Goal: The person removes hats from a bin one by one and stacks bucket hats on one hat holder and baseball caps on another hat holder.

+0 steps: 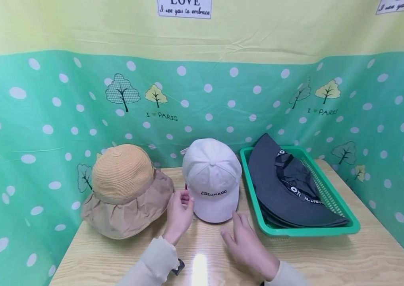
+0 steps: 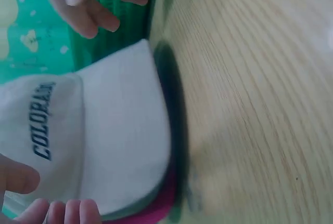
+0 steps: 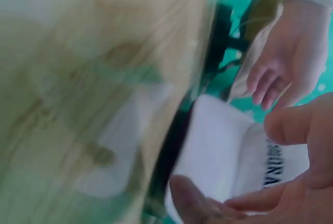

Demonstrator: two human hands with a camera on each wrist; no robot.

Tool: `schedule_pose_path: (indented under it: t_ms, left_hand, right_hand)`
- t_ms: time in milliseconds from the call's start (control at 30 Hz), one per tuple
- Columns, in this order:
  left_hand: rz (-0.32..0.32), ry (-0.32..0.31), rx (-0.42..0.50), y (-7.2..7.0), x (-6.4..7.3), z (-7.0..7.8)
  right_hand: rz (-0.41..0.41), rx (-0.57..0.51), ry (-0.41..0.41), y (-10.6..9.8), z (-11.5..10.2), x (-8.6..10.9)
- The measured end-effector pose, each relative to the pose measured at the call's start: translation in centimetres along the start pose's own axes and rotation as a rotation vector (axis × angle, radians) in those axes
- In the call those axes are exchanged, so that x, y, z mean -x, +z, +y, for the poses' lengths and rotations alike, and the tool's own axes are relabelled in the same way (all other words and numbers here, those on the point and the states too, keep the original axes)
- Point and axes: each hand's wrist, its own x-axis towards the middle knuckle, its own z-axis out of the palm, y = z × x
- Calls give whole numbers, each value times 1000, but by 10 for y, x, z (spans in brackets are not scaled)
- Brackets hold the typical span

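Note:
A white baseball cap point(image 1: 211, 171) lettered COLORADO stands on the table with its brim toward me. Beneath its brim, the left wrist view shows a magenta brim point(image 2: 158, 208). My left hand point(image 1: 180, 214) is at the cap's left side, fingers loosely bent and thumb apart from them; whether it touches the cap I cannot tell. By the right edge of the brim is my right hand point(image 1: 246, 246), its fingers relaxed and spread around that edge in the right wrist view. Neither hand grips anything.
A straw-crowned sun hat point(image 1: 123, 174) with a wide taupe fabric brim sits on the left. To the right, a green plastic basket point(image 1: 353, 226) contains dark wide-brimmed hats point(image 1: 269, 190). A polka-dot curtain point(image 1: 194, 91) hangs behind and along both sides of the wooden table point(image 1: 377, 258).

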Motion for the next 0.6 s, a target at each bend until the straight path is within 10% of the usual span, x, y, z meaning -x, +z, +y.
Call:
schedule_pose_path:
  t_ms: [233, 600]
  left_hand:
    - [-115, 42, 16, -4, 10, 24]
    - [-193, 164, 16, 4, 16, 48]
  right_hand:
    - [-12, -28, -252, -28, -8, 22]
    - [51, 61, -382, -86, -4, 25]
